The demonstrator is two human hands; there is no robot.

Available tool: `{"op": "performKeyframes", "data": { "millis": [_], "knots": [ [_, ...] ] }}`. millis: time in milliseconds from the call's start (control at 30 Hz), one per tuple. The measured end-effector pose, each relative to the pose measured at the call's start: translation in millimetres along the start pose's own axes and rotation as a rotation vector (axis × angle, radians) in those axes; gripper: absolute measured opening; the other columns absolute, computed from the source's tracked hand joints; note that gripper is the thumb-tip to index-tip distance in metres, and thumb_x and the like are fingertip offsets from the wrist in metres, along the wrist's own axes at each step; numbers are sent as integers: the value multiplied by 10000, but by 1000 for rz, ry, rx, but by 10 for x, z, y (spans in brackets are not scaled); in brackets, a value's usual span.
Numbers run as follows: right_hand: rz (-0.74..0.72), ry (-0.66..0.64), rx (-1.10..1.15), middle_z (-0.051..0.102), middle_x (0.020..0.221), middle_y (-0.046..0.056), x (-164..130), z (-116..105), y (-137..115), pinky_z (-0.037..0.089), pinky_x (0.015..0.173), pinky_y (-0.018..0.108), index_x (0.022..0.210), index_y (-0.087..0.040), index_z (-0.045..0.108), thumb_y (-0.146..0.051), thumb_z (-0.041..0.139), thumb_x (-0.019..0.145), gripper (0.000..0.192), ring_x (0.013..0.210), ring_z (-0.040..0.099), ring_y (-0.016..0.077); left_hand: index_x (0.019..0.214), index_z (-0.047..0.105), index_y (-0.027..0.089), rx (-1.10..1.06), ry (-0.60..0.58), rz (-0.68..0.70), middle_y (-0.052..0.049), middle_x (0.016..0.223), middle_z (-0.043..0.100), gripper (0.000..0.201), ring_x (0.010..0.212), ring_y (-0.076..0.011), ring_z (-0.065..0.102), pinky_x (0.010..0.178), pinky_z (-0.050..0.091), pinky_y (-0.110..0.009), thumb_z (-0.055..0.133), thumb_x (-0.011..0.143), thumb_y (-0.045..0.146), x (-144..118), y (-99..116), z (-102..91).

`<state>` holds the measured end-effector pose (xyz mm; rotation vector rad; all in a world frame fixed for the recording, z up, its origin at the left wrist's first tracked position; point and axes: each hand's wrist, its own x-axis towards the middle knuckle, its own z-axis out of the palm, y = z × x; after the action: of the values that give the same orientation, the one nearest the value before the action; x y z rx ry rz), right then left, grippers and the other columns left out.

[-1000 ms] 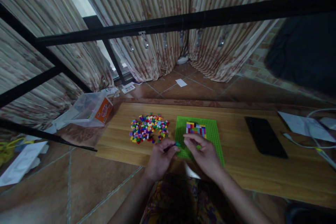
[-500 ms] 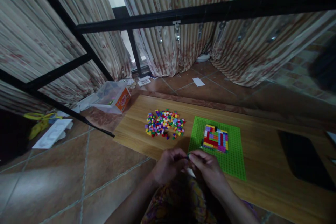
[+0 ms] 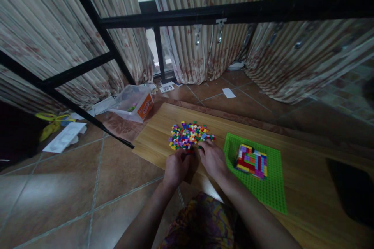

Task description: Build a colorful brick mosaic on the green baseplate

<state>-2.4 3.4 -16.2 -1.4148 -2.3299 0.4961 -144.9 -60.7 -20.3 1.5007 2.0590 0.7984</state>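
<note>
Readable txt: none I can make out for sure.
Orange label (image 3: 145, 107): on clear plastic box (image 3: 126, 114), left of ctr in frame; pale lettering, too sm. & blurry for me.
White card (image 3: 166, 87): on floor (image 3: 122, 179), upper ctr-left of frame; dk print, I can't get any chars or nos.

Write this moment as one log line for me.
left hand: near edge of multicoloured plastic brick pile | right hand: same pile | grip contents: unclear | green studded baseplate: bears multicoloured brick build
</note>
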Motion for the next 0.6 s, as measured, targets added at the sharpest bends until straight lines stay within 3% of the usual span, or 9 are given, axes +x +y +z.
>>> {"op": "performKeyframes", "data": {
  "millis": [400, 600],
  "knots": [
    [-142, -127, -113, 629, 974, 70, 123, 83, -95, 445, 756, 296, 957, -228, 694, -140, 516, 888, 210, 953, 580, 225, 901, 597, 191, 2, 1, -13, -8, 754, 650, 115, 685, -143, 603, 648, 415, -234, 582, 788, 208, 1, -48, 28],
    [-48, 40, 156, 675, 945, 60, -49, -104, -140, 467, 801, 305, 911, -224, 677, -189, 503, 904, 178, 905, 621, 206, 933, 603, 196, -12, -1, 17, -9, 781, 671, 135, 717, -146, 630, 661, 436, -234, 567, 809, 236, -5, -86, 33]
  ]
}}
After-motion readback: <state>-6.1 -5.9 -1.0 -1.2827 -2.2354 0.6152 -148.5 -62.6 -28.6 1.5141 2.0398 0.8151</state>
